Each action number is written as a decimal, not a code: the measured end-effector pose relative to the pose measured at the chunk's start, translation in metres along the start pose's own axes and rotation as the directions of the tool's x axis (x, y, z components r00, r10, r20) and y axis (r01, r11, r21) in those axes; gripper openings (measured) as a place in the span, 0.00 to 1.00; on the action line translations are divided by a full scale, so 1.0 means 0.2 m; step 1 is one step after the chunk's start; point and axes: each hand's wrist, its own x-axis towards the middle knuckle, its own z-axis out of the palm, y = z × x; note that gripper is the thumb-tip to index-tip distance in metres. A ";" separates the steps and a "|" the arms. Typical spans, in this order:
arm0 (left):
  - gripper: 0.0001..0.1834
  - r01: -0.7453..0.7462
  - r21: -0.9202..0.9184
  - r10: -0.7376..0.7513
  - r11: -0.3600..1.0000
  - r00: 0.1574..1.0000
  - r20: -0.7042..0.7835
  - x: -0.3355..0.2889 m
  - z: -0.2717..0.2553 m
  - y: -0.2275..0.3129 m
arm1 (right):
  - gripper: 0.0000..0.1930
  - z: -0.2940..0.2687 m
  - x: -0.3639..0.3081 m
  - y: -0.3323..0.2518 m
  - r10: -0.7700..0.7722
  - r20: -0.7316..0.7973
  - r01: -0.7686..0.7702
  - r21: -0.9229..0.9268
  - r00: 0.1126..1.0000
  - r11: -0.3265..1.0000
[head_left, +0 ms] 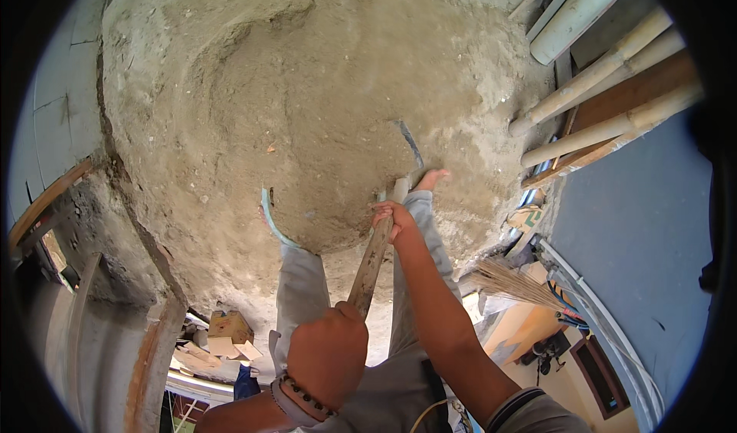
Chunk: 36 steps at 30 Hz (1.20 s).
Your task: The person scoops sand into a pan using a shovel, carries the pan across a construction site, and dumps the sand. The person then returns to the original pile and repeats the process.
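Note:
Both my hands grip the long wooden handle of a hoe [374, 262]. My left hand [330, 348], with a beaded bracelet at its wrist, is closed round the near end by my body. Farther along, my right hand [393, 219] wraps the handle close to the head. The narrow grey metal blade [411, 143] is seen nearly edge-on at the sand [322, 110], beside my bare right foot [435, 177]. A pale green curved rim [275, 222] shows by my left foot, against the sand; what it belongs to is hidden.
A cracked concrete edge [115, 164] runs along the left. Bamboo poles [606, 76] and a pale pipe [576, 18] lean at the upper right, above a blue-grey surface [637, 226]. A stick broom [518, 279] lies at right; a cardboard box [230, 326] sits at lower left.

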 end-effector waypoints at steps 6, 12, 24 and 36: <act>0.06 0.032 0.018 -0.030 0.999 0.995 -0.095 0.25 -0.10 0.37 | 0.15 0.15 -0.18 -0.36 0.144 0.119 -0.159 0.123 0.982 0.980; 0.06 0.100 0.071 -0.092 0.992 0.989 -0.116 0.01 0.01 0.29 | 0.15 0.17 -0.30 -0.25 0.031 0.171 -0.049 0.106 0.985 0.993; 0.06 0.556 -0.297 -0.557 0.777 0.826 0.087 -1.14 0.88 -0.35 | 0.09 -0.37 -0.32 0.88 -0.308 -0.020 0.260 -0.485 0.951 0.835; 0.09 0.426 -0.420 -0.519 0.801 0.844 -0.134 -0.62 1.24 -0.68 | 0.10 0.17 -0.03 0.64 -0.499 0.226 0.528 -0.577 0.837 0.623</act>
